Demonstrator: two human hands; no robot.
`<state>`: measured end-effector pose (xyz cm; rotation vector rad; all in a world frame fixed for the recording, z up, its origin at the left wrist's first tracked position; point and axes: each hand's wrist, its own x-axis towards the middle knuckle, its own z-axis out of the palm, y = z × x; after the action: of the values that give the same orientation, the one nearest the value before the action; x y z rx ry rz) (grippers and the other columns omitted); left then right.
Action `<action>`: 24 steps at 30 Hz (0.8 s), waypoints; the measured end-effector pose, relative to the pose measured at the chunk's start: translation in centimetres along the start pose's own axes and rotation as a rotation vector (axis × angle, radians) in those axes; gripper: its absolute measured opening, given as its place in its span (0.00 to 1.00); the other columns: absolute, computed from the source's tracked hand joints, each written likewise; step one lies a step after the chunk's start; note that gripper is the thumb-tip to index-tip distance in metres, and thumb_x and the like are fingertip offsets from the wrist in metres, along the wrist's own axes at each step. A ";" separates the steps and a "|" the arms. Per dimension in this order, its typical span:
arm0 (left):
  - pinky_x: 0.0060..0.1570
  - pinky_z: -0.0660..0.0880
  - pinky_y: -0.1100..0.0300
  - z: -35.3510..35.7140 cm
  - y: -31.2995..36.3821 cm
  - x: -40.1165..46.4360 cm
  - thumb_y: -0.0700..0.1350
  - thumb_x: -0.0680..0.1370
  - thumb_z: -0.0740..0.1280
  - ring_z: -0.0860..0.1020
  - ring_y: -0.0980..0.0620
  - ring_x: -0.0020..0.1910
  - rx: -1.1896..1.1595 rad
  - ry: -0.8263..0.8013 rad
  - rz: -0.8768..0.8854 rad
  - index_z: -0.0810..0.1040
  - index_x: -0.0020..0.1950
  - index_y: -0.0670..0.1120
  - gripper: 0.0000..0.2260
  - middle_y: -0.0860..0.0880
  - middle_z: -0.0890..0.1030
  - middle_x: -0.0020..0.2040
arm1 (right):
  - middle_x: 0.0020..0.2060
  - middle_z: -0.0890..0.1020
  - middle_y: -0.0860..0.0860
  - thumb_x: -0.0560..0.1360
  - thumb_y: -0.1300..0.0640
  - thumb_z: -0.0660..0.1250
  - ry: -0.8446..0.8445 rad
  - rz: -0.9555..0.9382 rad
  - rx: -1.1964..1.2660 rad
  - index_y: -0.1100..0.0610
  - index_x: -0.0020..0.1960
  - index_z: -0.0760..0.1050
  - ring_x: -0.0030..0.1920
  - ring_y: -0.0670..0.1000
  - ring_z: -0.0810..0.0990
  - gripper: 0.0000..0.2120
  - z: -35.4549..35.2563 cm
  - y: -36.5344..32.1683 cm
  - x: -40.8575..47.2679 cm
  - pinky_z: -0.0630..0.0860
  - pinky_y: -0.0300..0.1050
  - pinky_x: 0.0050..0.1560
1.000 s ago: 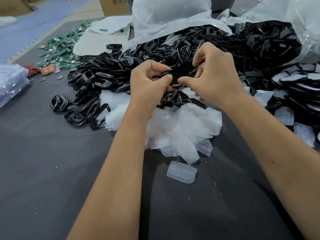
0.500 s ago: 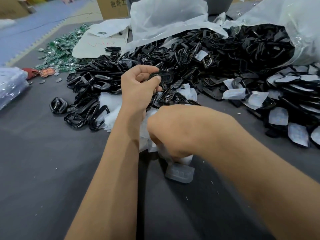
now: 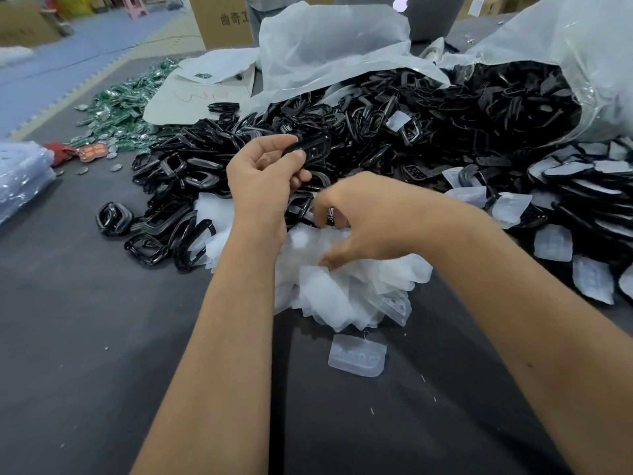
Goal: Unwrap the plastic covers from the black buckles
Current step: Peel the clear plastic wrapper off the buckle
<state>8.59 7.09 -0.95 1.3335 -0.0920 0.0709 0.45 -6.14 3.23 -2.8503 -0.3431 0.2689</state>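
My left hand (image 3: pixel 265 181) pinches a bare black buckle (image 3: pixel 313 149) between thumb and fingers, raised over the heap of black buckles (image 3: pixel 394 132). My right hand (image 3: pixel 370 222) hovers low over the pile of clear plastic covers (image 3: pixel 346 286), fingers loosely curled and blurred, with nothing visible in them. One loose cover (image 3: pixel 356 354) lies nearer me on the grey tabletop (image 3: pixel 102 337). Buckles still in their covers (image 3: pixel 582 207) are stacked at the right.
Unwrapped buckles (image 3: pixel 161 217) spread to the left of the covers. A big clear bag (image 3: pixel 582 46) spills buckles at the back right. Green packets (image 3: pixel 120 108), white sheets (image 3: pixel 205 80), a cardboard box (image 3: pixel 226 22) and a plastic bundle (image 3: pixel 20 176) lie left and behind.
My right hand left the buckle, dropped to the cover pile, and now sits slightly higher and farther right over it. My left hand keeps hold of the buckle.
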 end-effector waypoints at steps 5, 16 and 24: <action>0.33 0.74 0.63 0.5 0.0 -0.3 0.29 0.76 0.70 0.77 0.55 0.27 0.011 -0.025 0.008 0.82 0.48 0.43 0.09 0.51 0.78 0.32 | 0.40 0.83 0.45 0.73 0.54 0.80 0.172 -0.077 0.155 0.48 0.43 0.83 0.45 0.47 0.82 0.06 -0.2 0.8 0.4 0.79 0.45 0.49; 0.33 0.76 0.61 0.7 -0.2 -0.6 0.30 0.76 0.71 0.76 0.54 0.29 0.049 -0.026 0.009 0.82 0.49 0.42 0.08 0.51 0.78 0.32 | 0.31 0.84 0.55 0.77 0.63 0.74 0.390 -0.205 0.699 0.55 0.45 0.87 0.26 0.48 0.79 0.05 0.0 3.5 0.5 0.72 0.32 0.26; 0.32 0.75 0.63 0.9 -0.7 -0.3 0.29 0.77 0.69 0.77 0.55 0.27 0.011 -0.014 0.013 0.81 0.48 0.42 0.09 0.51 0.79 0.31 | 0.33 0.81 0.54 0.79 0.63 0.73 0.592 0.053 1.192 0.58 0.44 0.84 0.29 0.47 0.75 0.05 3.0 6.2 1.7 0.67 0.38 0.23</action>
<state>8.28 6.04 -1.40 1.3447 -0.1123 0.0734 2.76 -10.85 -1.61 -1.6388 0.0403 -0.2880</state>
